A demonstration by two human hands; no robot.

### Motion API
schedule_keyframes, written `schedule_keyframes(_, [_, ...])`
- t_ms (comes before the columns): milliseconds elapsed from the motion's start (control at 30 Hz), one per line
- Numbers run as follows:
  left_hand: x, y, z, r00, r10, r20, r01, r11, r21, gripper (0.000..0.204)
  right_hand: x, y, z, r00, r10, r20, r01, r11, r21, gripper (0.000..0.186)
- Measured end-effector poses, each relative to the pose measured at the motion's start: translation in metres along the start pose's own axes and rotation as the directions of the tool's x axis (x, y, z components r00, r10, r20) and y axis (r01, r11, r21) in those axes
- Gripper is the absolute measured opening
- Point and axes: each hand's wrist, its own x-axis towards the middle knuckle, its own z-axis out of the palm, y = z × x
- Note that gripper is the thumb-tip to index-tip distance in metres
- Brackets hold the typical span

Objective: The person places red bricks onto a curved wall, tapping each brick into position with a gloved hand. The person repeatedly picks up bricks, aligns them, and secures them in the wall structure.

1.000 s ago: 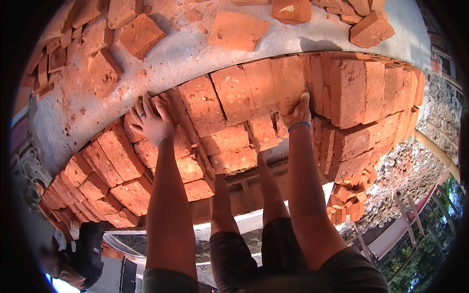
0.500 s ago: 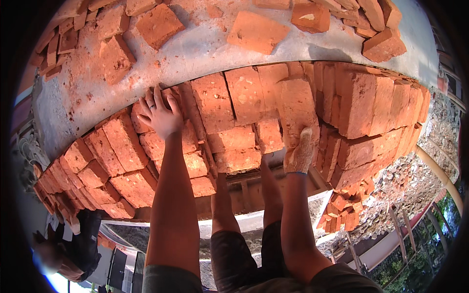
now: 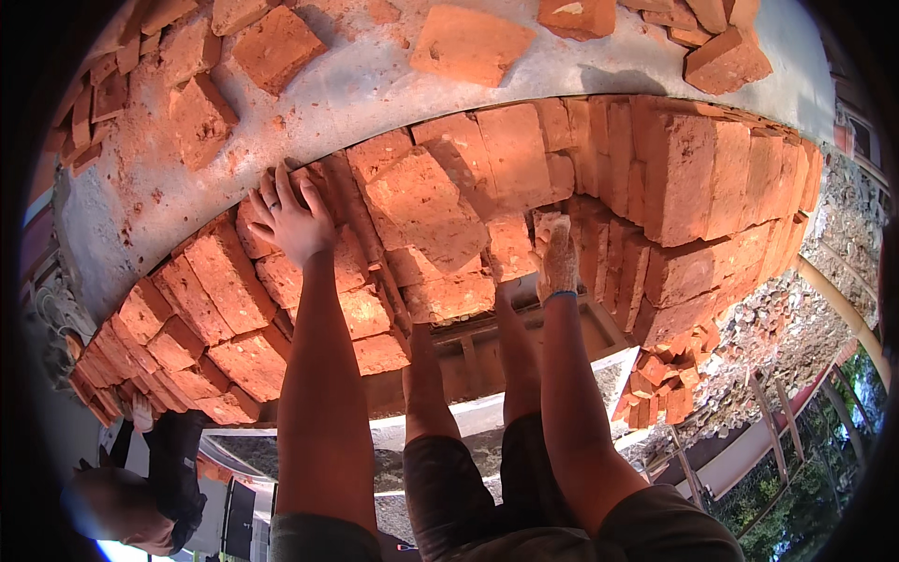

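Note:
My bare left hand (image 3: 293,220), with a ring on one finger, lies with spread fingers on the bricks (image 3: 328,267) at the far edge of the row. My right hand (image 3: 559,264), in a pale work glove, is over a gap right of centre, its fingers pointing away from me and holding no brick that I can see. Between the hands a loose orange-red brick (image 3: 426,208) sits askew over the stacked bricks, casting a shadow on the brick (image 3: 459,159) beside it. Whether it rests fully on them I cannot tell.
More stacked bricks (image 3: 721,187) curve away on the right. Scattered bricks (image 3: 473,44) lie on the grey surface (image 3: 375,89) beyond. Broken brick pieces (image 3: 660,384) are piled lower right beside rubble (image 3: 749,347). Another person (image 3: 154,478) is at lower left.
The brick that my right hand held has left it and is now further left, turned askew. My gloved hand has drawn back toward me. My left hand stays on the bricks; the view has shifted slightly.

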Motion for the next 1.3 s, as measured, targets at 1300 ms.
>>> schedule_keyframes(1300, [0.002,-0.003,0.002,1.0,0.001,-0.005,-0.001,1.0,0.012,0.058,0.047,-0.05,0.023,0.971,-0.06,-0.232,0.18,0.822,0.54,0.049])
